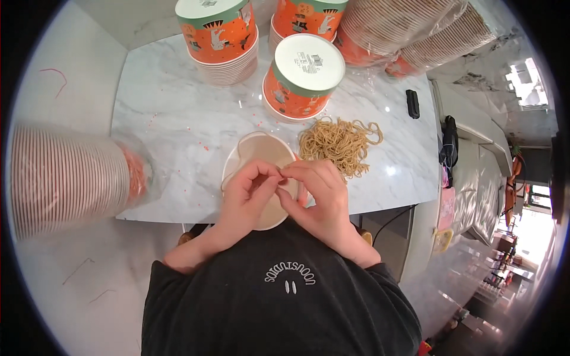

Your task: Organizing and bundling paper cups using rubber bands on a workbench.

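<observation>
An open paper bowl point(258, 151) with a beige inside and an orange outer wall stands at the near edge of the marble table point(178, 118). A thin tan rubber band point(238, 145) loops over its rim on the left. My left hand point(249, 196) and my right hand point(317, 193) meet above the bowl's near side, fingertips pinching the band together. A heap of loose tan rubber bands point(338, 142) lies just right of the bowl, touching distance from my right hand.
Upside-down stacks of orange printed bowls point(221, 35) point(301, 74) point(306, 15) stand at the back. Bagged sleeves of bowls lie at the back right point(409, 26) and at the left point(65, 178). A small black object point(412, 104) sits at the table's right.
</observation>
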Demonstrator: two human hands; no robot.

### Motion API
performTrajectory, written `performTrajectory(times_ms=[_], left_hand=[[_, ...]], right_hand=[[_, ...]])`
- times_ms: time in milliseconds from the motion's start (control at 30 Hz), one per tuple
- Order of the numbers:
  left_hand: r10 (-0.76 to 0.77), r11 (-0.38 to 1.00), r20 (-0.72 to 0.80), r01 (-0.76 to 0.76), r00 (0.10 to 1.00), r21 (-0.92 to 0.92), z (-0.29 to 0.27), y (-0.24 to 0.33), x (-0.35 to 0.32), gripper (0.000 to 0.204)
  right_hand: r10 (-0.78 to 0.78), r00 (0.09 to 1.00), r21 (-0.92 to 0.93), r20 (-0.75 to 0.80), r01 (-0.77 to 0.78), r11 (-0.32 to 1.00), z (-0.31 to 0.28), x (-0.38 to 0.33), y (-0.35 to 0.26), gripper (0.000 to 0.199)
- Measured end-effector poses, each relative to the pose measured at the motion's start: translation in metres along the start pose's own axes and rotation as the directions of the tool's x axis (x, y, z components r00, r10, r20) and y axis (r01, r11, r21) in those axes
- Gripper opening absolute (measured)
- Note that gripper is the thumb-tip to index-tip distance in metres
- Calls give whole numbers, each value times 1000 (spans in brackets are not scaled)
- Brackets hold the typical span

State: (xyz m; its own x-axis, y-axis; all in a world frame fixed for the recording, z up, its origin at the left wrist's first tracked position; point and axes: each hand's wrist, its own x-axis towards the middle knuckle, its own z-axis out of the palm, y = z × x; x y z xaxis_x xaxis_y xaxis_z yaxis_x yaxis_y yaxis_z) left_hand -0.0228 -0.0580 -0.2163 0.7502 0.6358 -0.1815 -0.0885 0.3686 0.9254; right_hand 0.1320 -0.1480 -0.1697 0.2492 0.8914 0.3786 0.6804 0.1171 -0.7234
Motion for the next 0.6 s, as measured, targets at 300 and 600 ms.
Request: performTrajectory(times_ms=[300,600], left_hand=[[478,430,338,-551,811,715,5,31,32,34],[482,143,511,-639,712,756,2,41,63,21]], right_hand=[[-38,999,-51,21,39,998,-23,5,37,24],[-176,941,208,287,118,971,-43,26,72,17]])
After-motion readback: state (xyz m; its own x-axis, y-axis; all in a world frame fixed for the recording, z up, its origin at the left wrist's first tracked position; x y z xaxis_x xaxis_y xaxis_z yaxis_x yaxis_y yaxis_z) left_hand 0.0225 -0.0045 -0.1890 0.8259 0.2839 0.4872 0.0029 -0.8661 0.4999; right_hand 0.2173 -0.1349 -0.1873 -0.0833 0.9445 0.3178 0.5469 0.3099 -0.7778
